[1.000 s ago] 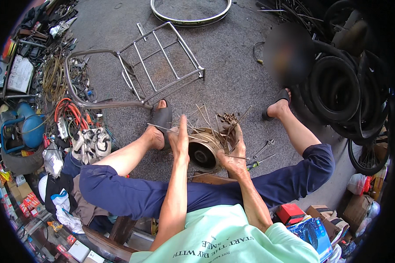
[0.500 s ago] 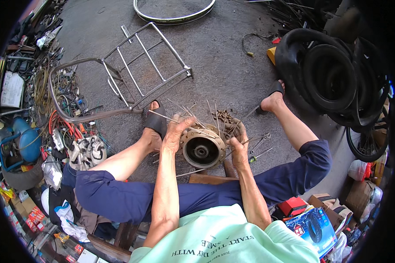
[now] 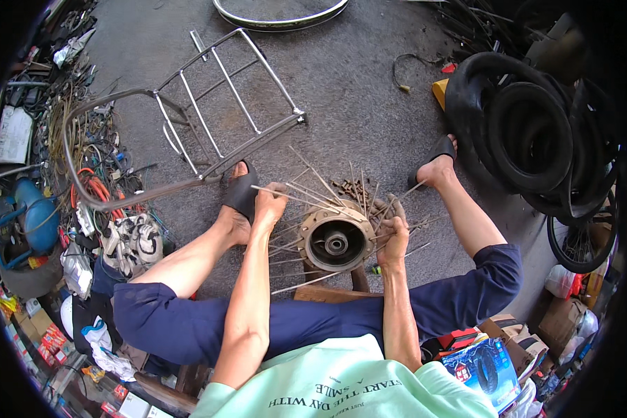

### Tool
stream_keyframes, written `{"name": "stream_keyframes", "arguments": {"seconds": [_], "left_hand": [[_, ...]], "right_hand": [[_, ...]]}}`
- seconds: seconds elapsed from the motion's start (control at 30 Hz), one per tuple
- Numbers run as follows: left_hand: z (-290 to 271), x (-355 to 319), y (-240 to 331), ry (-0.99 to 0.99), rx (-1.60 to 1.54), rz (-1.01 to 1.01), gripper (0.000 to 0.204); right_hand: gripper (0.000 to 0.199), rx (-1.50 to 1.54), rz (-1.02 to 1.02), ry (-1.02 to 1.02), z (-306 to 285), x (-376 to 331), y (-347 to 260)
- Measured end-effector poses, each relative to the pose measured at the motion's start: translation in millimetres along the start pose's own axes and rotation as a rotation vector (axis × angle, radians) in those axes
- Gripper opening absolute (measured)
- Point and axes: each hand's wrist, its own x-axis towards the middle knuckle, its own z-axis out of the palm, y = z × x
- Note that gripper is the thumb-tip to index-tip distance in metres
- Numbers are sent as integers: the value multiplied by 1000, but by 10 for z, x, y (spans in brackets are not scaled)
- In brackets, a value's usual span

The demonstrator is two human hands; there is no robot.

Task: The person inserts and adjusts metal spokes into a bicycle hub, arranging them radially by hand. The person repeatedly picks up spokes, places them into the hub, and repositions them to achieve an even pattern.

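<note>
A wheel hub (image 3: 366, 233), brownish metal with a dark hollow centre, is propped between my legs, its open face toward me. Thin metal spokes (image 3: 285, 284) fan out from its rim on several sides. To the hub's upper left, the closed fingers of my left hand (image 3: 270, 202) are on a spoke. My right hand (image 3: 394, 233) is at the hub's right side, fingers curled round spokes there; its fingertips are partly hidden among them. Behind the hub, a pile of small brownish metal pieces (image 3: 345, 187) lies on the ground.
A wooden block (image 3: 327, 294) is below the hub. Ahead on the left lies a metal rack frame (image 3: 258, 131); a wheel rim (image 3: 285, 25) is beyond it. Black tyres (image 3: 467, 125) are stacked at the right. Tangled cables (image 3: 66, 136) and a blue machine (image 3: 40, 219) line the left side.
My left hand has moved left, off the hub's rim and out along the spokes. My right hand remains by the hub's right side. More spokes show spread out at the hub's left.
</note>
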Motion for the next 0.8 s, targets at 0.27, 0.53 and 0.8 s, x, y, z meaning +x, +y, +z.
{"name": "stream_keyframes", "arguments": {"seconds": [0.27,0.53,0.8], "left_hand": [[274,338,-264,252,647,227,35],[308,540,-368,214,725,345,14],[731,465,-287,75,-191,-102,29]], "right_hand": [[64,76,44,-35,83,127,-126],[66,28,137,-3,38,367,-287],[67,115,167,-61,-235,548,-257]]}}
